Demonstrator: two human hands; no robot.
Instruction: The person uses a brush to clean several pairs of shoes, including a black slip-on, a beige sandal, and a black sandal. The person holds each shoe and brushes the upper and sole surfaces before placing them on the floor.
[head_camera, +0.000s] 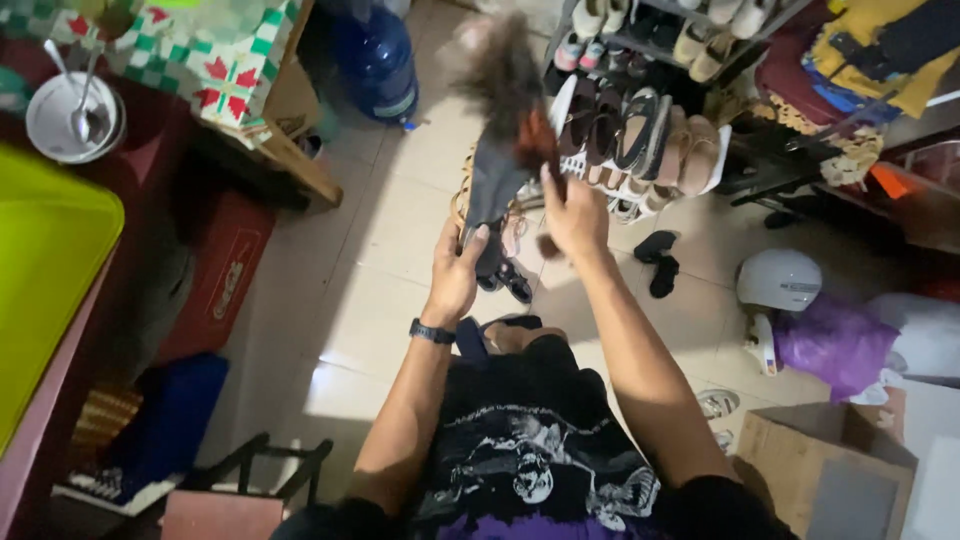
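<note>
Over a pale tiled floor (390, 240), the left hand (455, 275) grips a grey shoe (492, 185) by its heel while the right hand (575, 215) clamps a feather duster (505, 75) before the crowded shoe rack (650, 140).

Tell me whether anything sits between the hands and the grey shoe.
Nothing does. The left hand grips the grey shoe from below, and the right hand, beside it, holds a feather duster against it.
</note>
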